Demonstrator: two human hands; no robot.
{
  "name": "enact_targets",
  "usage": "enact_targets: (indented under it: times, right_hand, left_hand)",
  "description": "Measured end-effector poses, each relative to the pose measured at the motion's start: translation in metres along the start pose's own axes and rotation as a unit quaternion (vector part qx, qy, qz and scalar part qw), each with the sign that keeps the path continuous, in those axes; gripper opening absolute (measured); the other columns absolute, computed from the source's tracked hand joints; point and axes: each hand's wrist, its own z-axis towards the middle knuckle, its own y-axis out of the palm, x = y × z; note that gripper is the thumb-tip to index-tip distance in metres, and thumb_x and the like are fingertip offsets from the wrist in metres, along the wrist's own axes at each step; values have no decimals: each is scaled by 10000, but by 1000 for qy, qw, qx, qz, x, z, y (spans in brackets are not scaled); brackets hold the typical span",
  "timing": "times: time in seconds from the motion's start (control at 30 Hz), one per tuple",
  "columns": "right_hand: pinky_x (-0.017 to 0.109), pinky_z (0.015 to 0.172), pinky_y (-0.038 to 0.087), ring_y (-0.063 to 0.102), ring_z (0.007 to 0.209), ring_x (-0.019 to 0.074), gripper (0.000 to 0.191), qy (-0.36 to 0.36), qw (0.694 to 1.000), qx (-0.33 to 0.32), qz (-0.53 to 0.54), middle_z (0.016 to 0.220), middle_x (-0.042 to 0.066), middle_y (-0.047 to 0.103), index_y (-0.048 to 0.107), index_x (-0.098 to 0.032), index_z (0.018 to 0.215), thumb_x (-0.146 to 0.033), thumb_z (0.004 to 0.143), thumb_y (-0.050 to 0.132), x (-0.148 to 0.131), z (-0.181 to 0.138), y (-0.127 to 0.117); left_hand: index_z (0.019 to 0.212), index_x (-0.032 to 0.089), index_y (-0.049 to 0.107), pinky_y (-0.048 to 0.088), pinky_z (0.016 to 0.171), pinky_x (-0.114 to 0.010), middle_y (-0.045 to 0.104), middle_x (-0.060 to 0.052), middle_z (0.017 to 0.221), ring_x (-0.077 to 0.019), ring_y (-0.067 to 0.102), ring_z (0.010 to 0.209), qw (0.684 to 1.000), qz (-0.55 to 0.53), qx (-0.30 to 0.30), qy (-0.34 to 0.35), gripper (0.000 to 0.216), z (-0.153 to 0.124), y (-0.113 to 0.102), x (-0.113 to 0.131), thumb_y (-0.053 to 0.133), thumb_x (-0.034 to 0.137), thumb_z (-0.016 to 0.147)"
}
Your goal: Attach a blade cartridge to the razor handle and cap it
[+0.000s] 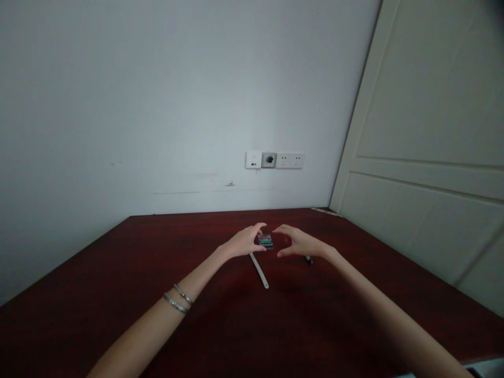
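Both my arms reach out over a dark red wooden table (118,294). My left hand (244,242) pinches a small dark square device with a teal face (266,241), like a watch body, between thumb and fingers. A white strap (259,270) trails from under that hand toward me across the table. My right hand (301,242) hovers just right of the device, fingers curved and apart, thumb below, holding nothing. A small dark object (308,259) lies on the table under my right wrist. Two bracelets (179,300) circle my left forearm.
A white wall stands behind the table, with a row of sockets and a switch (274,160) above the far edge. A pale panelled door (425,157) closes off the right side.
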Motion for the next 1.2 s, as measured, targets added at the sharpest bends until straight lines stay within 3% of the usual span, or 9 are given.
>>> enact_targets:
  times: [0.13,0.33,0.5,0.67,0.8,0.9,1.03,1.2]
  right_hand:
    - [332,791,424,530,908,201,603,-11,1000,-11,-1,1079,76,557,555,-191,1121,-452,604,724,0,2,-1]
    - [283,701,424,522,800,164,440,-5,1000,-5,-6,945,44,566,590,-177,979,-437,642,698,5,4,1]
    - [285,694,426,512,764,154,440,-7,1000,-1,-2,937,47,564,596,-179,1001,-437,654,680,16,5,-11]
    - [302,713,430,523,792,174,527,84,996,5,-3,966,64,591,595,-176,1064,-456,625,677,57,-9,-45]
    - [222,492,399,524,681,153,575,174,981,-78,38,928,60,611,561,-197,1120,-458,618,663,106,-32,-63]
    - [185,425,355,535,677,155,576,214,970,-104,50,947,65,609,562,-212,1112,-447,597,671,134,-46,-63]
    - [198,460,383,555,700,170,556,251,962,-97,44,918,66,624,614,-235,1057,-430,544,707,143,-55,-54]
    - [238,527,419,552,685,168,564,245,964,-95,30,859,50,633,636,-207,1031,-434,521,718,139,-53,-42]
  left_hand:
    - [1312,201,323,396,877,-354,591,-91,1065,-237,548,1004,1000,-12,-3,21,750,5,5,8,683,375,678]
    - [1319,210,319,401,870,-355,588,-91,1063,-241,545,1007,999,-27,-9,19,760,8,10,13,688,360,672]
    - [1315,189,324,387,910,-370,565,-114,1130,-247,524,1057,999,-27,9,18,758,11,10,7,663,442,686]
    - [1241,177,423,398,905,-368,565,-120,1141,-233,529,1053,998,-13,50,-27,558,5,4,-18,524,489,790]
    - [1220,174,443,411,896,-368,597,-109,1102,-225,553,1028,994,-9,67,-84,493,-6,1,-51,510,438,809]
    - [1204,162,451,418,891,-360,616,-104,1071,-219,572,1007,990,-11,72,-118,470,-14,0,-74,503,417,812]
    - [1189,137,459,434,874,-334,636,-108,1025,-207,595,966,986,-27,98,-133,471,-22,2,-92,494,417,812]
    - [1176,152,469,432,875,-344,638,-99,1019,-209,598,958,985,-18,87,-149,445,-29,6,-97,486,410,814]
